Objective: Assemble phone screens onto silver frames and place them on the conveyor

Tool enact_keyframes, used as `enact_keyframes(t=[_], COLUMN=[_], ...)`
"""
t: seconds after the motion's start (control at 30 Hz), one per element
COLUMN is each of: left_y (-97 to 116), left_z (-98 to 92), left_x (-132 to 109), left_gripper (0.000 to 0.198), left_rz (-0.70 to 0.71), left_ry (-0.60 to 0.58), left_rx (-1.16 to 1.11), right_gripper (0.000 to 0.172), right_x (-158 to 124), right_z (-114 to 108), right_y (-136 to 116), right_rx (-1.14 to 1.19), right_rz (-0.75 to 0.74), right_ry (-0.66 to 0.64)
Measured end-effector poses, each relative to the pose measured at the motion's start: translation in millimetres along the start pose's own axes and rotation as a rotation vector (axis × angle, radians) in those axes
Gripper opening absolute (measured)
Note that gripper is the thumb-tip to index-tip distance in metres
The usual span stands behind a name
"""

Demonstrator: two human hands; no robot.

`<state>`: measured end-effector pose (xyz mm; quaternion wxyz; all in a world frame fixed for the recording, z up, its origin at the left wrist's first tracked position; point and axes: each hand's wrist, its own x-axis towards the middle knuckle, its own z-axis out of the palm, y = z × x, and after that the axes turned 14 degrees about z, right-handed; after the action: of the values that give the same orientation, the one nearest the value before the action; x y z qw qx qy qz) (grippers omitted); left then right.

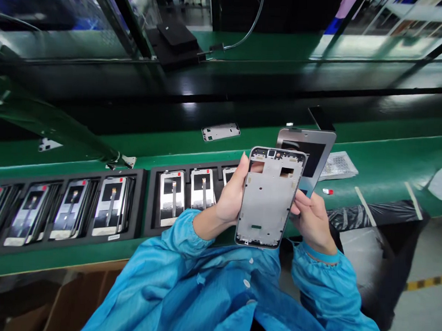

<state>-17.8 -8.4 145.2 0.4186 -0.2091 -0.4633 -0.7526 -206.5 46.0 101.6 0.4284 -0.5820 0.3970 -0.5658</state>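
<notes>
My left hand (231,195) grips the left edge of a silver phone frame (268,199), held upright over my lap with its inner side facing me. My right hand (313,218) is closed on the lower part of a display panel (313,155) with a dark screen area, which stands just behind and to the right of the frame. Both sleeves are blue. The fingers of my right hand are partly hidden behind the frame.
A black tray (151,201) with upright display panels stands on the green bench at the left hand. A second such tray (63,207) lies further left. A loose phone frame (221,132) lies on the belt behind. A small packet (338,165) and a red bit (327,191) lie at the right.
</notes>
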Motion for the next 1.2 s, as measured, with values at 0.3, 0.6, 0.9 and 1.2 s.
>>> enact_keyframes(t=[0.3, 0.6, 0.9, 1.2], left_y=[22.7, 20.9, 44.5, 45.1], left_z=[19.3, 24.3, 5.2, 8.4], left_x=[-7.1, -5.0, 6.3, 13.2], left_gripper=[0.107, 0.092, 0.086, 0.086], left_rz=[0.064, 0.151, 0.345, 0.380], left_ry=[0.116, 0.166, 0.598, 0.644], left_rx=[0.072, 0.072, 0.057, 0.143], right_gripper=[0.035, 0.049, 0.059, 0.052], right_x=[-21.5, -29.6, -30.0, -35.1], right_z=[-21.3, -31.9, -32.7, -42.0], right_y=[39.0, 55.1, 57.1, 60.4], right_rx=[0.291, 0.333, 0.287, 0.006], right_rz=[0.093, 0.170, 0.182, 0.068], right_ry=[0.288, 0.342, 0.242, 0.250])
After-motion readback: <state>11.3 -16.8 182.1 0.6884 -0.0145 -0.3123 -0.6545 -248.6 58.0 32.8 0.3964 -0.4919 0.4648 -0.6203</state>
